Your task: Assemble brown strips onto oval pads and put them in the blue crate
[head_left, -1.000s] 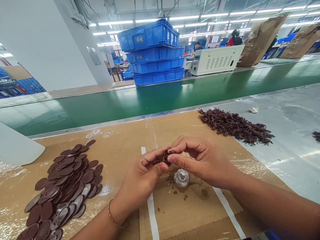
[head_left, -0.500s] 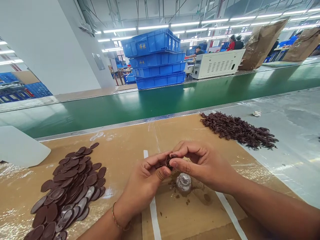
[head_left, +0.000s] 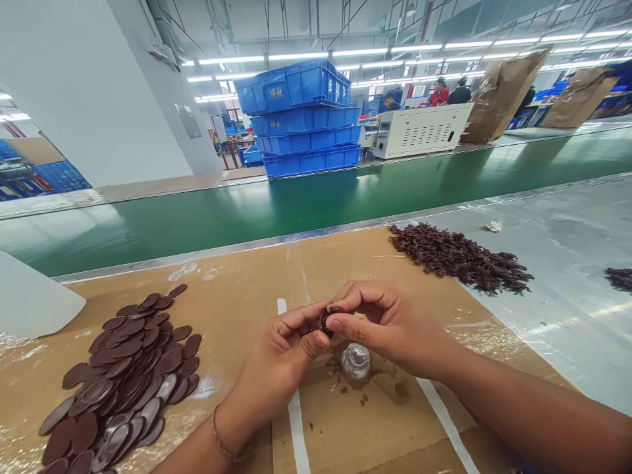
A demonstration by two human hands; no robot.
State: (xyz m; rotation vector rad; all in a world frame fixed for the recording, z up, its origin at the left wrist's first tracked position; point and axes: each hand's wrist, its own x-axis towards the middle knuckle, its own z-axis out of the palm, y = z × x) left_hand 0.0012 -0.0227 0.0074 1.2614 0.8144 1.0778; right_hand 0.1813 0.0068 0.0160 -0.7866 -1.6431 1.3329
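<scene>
Together, left hand [head_left: 274, 368], right hand [head_left: 390, 326] pinching brown disc [head_left: 326, 322], perhaps plastic, above glass jar [head_left: 355, 363], stacked blue crates [head_left: 301, 118]

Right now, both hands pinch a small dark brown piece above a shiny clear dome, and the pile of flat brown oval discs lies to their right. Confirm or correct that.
The pile of flat brown oval discs lies left of the left hand and right hand, not their right, as the head view shows. They pinch the small dark brown piece above the shiny clear dome.
</scene>
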